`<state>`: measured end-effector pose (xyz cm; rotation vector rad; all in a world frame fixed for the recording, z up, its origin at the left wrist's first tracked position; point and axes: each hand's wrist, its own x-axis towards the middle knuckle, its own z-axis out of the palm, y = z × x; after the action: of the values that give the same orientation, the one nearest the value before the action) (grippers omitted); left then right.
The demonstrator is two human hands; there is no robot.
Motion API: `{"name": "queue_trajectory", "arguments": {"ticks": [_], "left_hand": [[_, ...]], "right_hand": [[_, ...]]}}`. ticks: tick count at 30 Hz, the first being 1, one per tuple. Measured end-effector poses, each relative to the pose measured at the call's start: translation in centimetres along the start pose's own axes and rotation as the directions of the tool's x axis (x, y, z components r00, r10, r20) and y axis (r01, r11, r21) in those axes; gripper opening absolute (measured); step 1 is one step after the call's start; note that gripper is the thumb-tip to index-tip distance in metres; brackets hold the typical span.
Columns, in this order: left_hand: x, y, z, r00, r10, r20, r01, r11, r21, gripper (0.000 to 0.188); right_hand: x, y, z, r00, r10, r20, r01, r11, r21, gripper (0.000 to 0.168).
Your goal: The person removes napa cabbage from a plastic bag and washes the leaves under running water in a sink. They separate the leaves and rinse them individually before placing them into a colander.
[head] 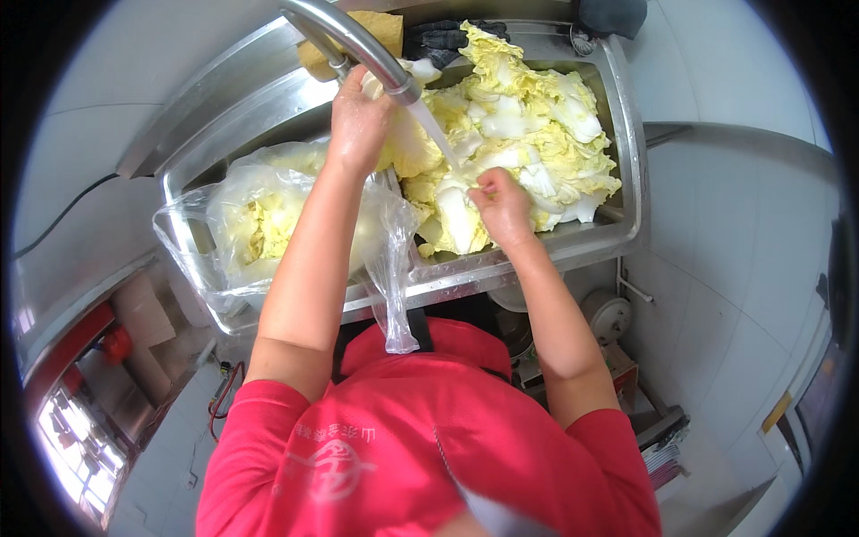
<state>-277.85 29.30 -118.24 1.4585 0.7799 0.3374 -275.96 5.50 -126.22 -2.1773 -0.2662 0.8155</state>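
Observation:
My left hand (pixel 360 127) grips a pale napa cabbage leaf (pixel 411 144) behind the curved metal faucet (pixel 376 48). Water (pixel 434 131) runs from the spout onto the leaves in the right basin. Beside the stream, my right hand (pixel 503 208) has its fingers curled close to a white leaf stem (pixel 456 211); whether they pinch it is hard to see. Loose yellow-green cabbage leaves (pixel 560 154) heap up in that basin. Over the left basin lies a clear plastic bag (pixel 235 174) with more cabbage (pixel 272 228) inside, partly covered by my left forearm.
The stainless steel sink (pixel 634 154) has a raised rim. At its back lie a yellow sponge block (pixel 382 33) and dark gloves (pixel 436 40). A dark object (pixel 611 17) sits at the far right corner. The bag's twisted end (pixel 401 332) hangs over the front edge.

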Motion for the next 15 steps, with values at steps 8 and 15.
{"name": "queue_trajectory", "arguments": {"ticks": [8,15], "left_hand": [[-0.7,-0.2,-0.1,1.0,0.002,0.01,-0.001,0.994,-0.105,0.043],[-1.8,-1.4,1.3,0.957,-0.074,0.281,0.119,0.982,-0.145,0.041]], "right_hand": [[-1.5,-1.7,1.6,0.951,-0.305,0.052,0.309,0.926,-0.216,0.016],[0.8,-8.8,-2.6,0.825,-0.537,-0.175,0.562,0.746,0.358,0.013]]}}
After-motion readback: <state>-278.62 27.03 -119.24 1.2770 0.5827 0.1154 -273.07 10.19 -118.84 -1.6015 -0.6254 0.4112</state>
